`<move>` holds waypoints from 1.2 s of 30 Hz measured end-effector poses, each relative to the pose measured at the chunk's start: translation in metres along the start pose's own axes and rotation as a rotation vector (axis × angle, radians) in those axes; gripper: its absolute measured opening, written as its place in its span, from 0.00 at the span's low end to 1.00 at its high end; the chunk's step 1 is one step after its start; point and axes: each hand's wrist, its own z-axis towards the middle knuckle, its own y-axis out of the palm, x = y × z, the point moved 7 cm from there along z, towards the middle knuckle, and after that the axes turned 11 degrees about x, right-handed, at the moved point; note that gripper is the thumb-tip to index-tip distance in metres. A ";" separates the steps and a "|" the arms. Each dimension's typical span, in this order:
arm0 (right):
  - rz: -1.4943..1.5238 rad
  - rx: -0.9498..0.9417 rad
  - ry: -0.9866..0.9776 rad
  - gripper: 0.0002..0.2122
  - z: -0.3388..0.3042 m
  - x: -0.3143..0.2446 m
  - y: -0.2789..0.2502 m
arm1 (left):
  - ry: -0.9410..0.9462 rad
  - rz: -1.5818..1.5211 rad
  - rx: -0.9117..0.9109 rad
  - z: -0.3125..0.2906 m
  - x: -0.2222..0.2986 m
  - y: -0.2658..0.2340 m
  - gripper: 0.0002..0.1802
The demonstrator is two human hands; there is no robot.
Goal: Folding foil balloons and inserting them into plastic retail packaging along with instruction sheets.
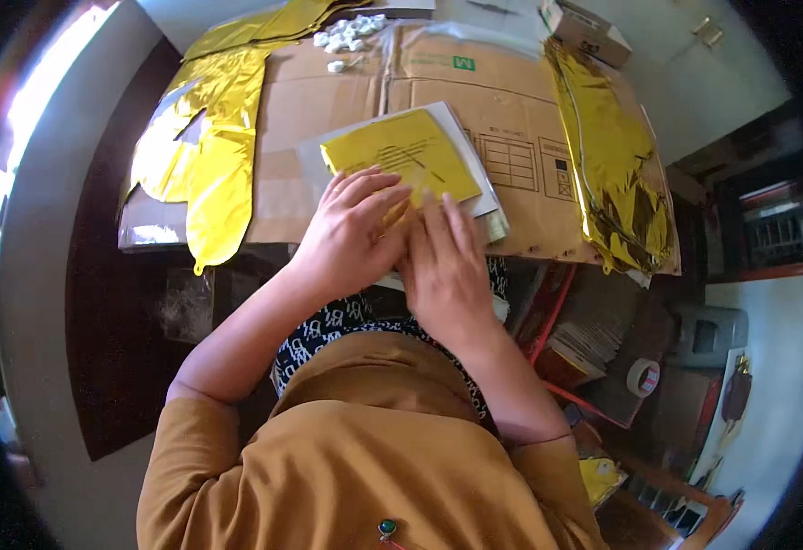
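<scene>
A flat folded gold foil piece (401, 151) lies on top of a clear plastic sleeve and white papers (467, 137) on flattened cardboard (346, 101). My left hand (351, 229) presses flat on the near edge of the gold piece, fingers spread. My right hand (445, 266) lies flat beside it, fingers pointing away, touching the same near edge of the stack. Neither hand grips anything; both rest palm down. The stack's near part is hidden under my hands.
Gold foil balloons lie at the left (204, 147) and right (612, 156) of the cardboard. Small white pieces (346, 32) sit at the far edge, a small box (585, 29) at far right. A tape roll (643, 376) and stacked items lie at lower right.
</scene>
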 end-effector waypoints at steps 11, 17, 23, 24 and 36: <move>-0.036 -0.122 -0.074 0.39 0.050 0.010 0.017 | 0.167 0.335 -0.114 0.014 -0.050 0.006 0.39; 0.046 -0.209 -0.076 0.37 0.049 0.019 0.023 | 0.169 0.292 -0.130 0.010 -0.051 0.003 0.39; 0.072 -0.111 -0.098 0.35 0.050 0.033 0.019 | 0.119 0.069 -0.073 0.014 -0.053 -0.009 0.41; 0.044 -0.090 -0.091 0.35 0.051 0.036 0.017 | 0.080 0.033 -0.064 0.014 -0.053 -0.012 0.41; 0.063 -0.096 0.013 0.32 0.049 0.037 0.017 | 0.008 0.022 -0.028 0.025 -0.044 -0.017 0.50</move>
